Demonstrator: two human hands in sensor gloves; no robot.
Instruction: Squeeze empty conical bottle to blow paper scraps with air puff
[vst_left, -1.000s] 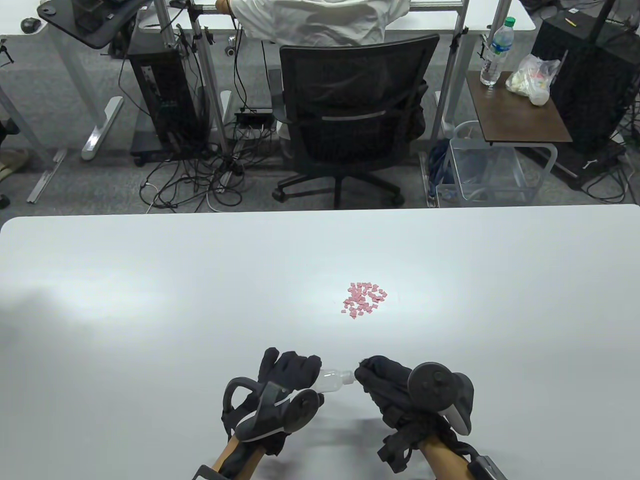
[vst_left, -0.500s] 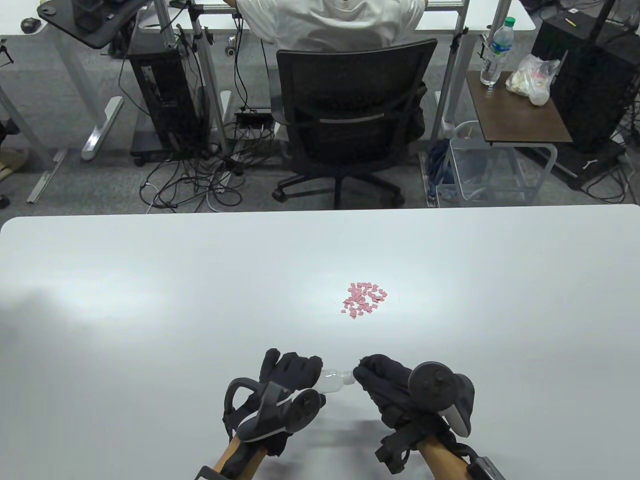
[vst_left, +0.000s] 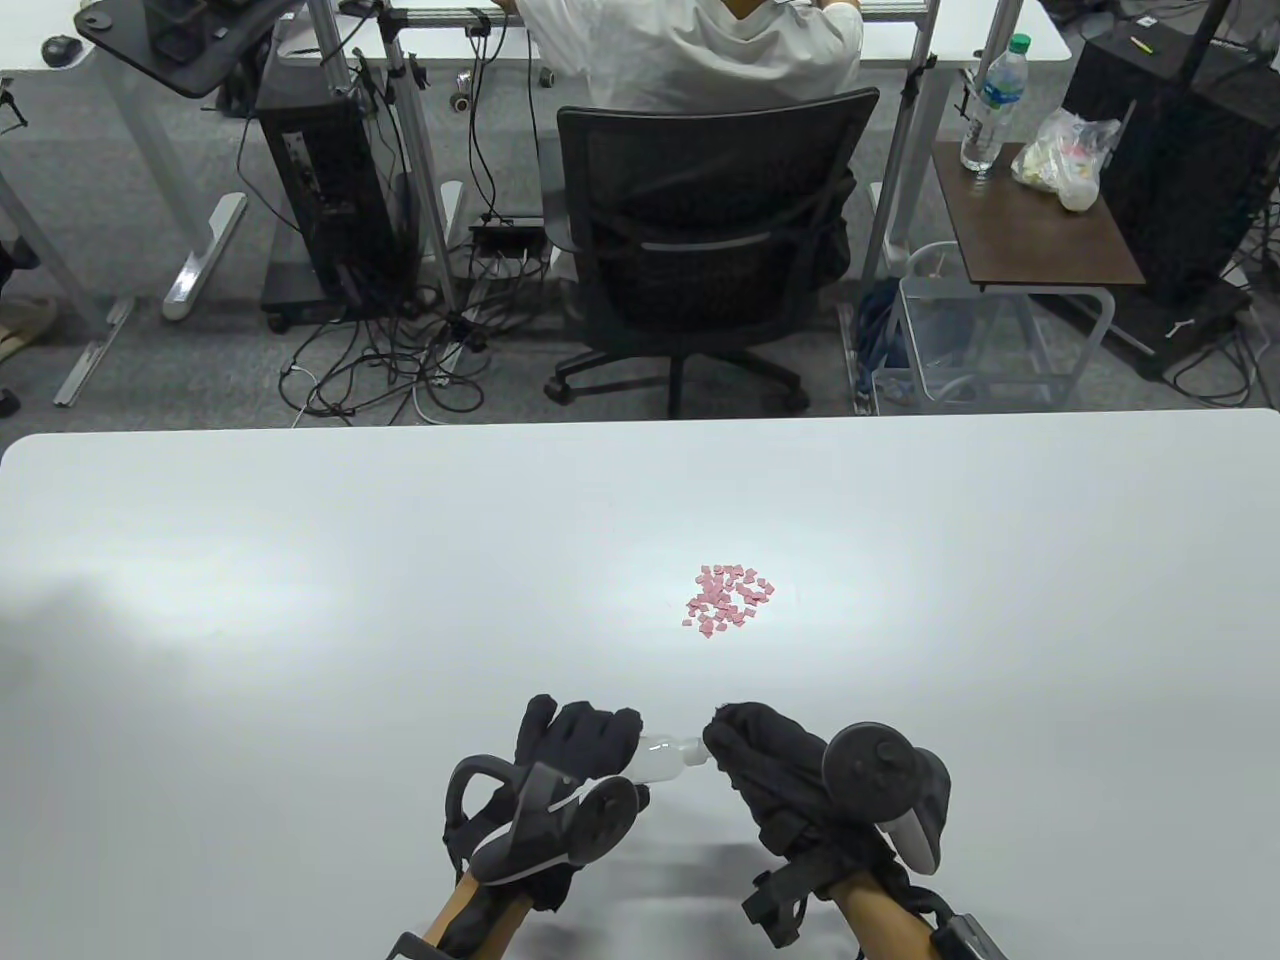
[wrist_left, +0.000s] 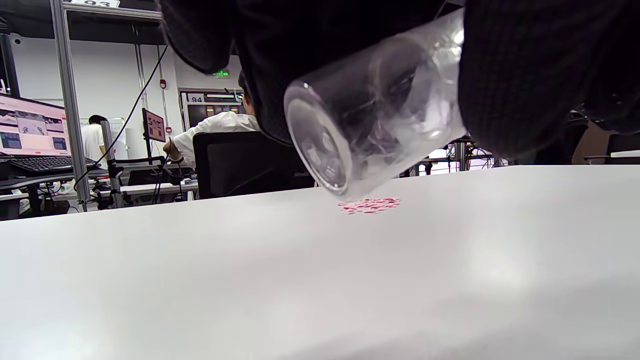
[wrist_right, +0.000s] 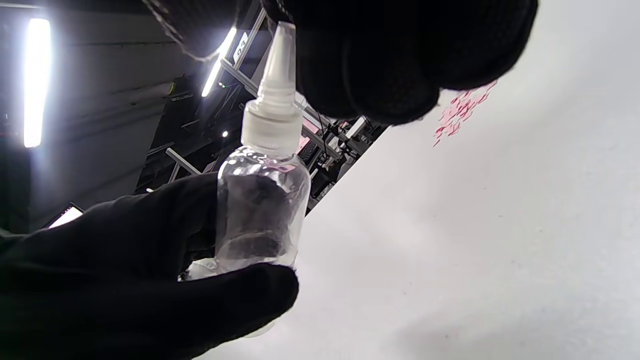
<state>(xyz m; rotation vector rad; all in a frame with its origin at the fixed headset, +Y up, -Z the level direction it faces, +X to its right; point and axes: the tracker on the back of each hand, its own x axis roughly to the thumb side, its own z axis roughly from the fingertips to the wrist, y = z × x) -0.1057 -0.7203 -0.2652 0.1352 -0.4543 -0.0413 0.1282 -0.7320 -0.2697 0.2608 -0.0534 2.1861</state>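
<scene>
While my left hand (vst_left: 575, 745) grips the empty bottle (vst_left: 662, 757) above the near table edge and my right hand (vst_left: 765, 770) pinches its tip, I judge I am uncapping; next I must aim at the paper scraps (vst_left: 728, 598), well apart, and squeeze.

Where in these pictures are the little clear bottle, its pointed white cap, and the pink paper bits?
clear bottle (wrist_right: 260, 210): right wrist view, on the see-through body.
white cap (wrist_right: 275, 115): right wrist view, on the cap's ribbed collar below the tip.
pink paper bits (vst_left: 728, 600): table view, middle of the pile.
</scene>
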